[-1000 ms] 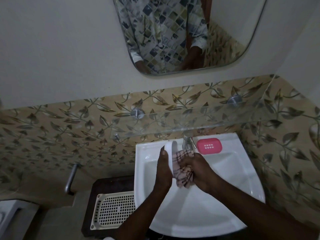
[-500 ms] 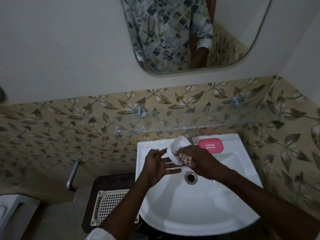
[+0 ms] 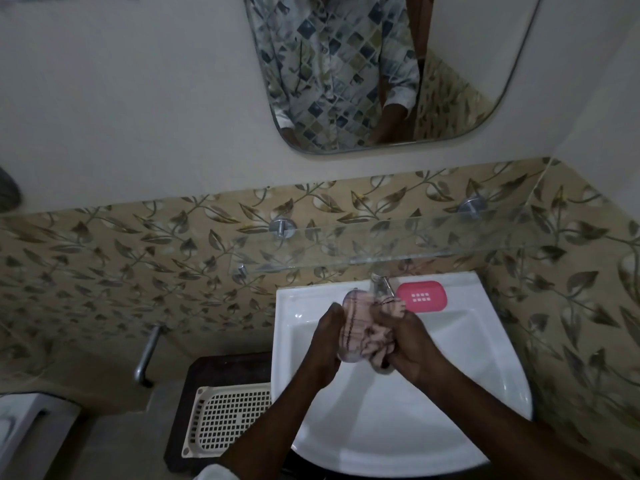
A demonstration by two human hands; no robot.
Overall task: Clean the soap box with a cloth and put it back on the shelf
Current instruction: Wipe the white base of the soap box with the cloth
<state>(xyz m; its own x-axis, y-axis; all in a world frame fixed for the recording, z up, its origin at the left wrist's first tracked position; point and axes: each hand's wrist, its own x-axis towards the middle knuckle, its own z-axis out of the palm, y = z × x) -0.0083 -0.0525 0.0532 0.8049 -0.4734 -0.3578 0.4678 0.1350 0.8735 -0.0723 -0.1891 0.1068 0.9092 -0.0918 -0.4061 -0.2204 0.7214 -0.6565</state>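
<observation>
Over the white sink, my left hand grips the white soap box piece, which stands on edge. A pink checked cloth is wrapped over that piece and hides nearly all of it. My right hand is closed on the bunched end of the cloth and presses it against the piece. The pink soap box part, with small holes, lies flat on the sink's back rim to the right of the tap. The glass shelf hangs just above, with nothing on it.
A mirror hangs above the shelf and reflects a patterned shirt. Left of the sink, a cream perforated basket rests on a dark stand. A metal pipe sticks out of the leaf-patterned tiled wall.
The cloth has been pulled over the white piece, which showed bare half a second ago. Both hands now close around it, slightly lower over the basin.
</observation>
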